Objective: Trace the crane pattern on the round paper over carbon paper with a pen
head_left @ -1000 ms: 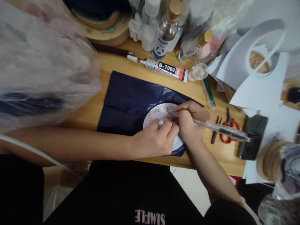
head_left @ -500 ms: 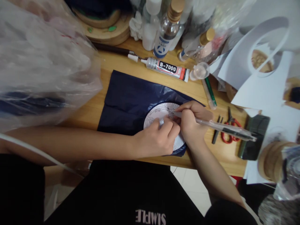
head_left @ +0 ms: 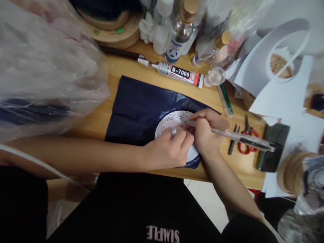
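Observation:
A clear-barrelled pen is gripped in my right hand, its tip end over a round white paper with a line drawing. The round paper lies on a folded dark blue sheet on the wooden table. My left hand rests on the paper's lower left part with its fingers curled in. Something small and pale shows by its fingertips, too hidden to name. The pen's point and the middle of the drawing are covered by my fingers.
A B-7000 glue tube and a gold-capped bottle stand beyond the sheet. Red-handled pliers and a dark phone-like slab lie to the right. A big clear plastic bag fills the left. A white cable crosses my left arm.
The whole view has shifted very slightly. Both hands, the pen and the round paper hold the same places relative to each other.

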`<state>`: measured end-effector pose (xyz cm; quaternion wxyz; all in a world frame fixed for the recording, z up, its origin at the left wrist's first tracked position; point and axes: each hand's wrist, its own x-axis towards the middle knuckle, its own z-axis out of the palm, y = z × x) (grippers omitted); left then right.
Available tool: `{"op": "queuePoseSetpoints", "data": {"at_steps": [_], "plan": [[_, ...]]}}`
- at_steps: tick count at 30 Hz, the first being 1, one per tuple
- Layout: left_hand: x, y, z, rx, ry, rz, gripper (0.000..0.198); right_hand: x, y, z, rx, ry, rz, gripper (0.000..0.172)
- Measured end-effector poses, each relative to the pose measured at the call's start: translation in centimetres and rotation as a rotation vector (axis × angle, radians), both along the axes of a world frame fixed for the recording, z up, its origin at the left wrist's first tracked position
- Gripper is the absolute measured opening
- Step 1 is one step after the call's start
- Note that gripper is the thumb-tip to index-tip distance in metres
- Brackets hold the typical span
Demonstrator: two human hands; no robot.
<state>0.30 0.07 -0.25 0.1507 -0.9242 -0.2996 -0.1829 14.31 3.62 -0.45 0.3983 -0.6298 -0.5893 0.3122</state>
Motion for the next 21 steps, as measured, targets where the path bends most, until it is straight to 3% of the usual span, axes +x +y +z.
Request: {"op": "queuePoseSetpoints", "data": {"at_steps": [21], "plan": [[0.02, 0.1, 0.1, -0.002, -0.008, -0.008, 0.02, -0.01, 0.02, 0.23, -0.018, -0.007, 0.017, 0.02]]}}
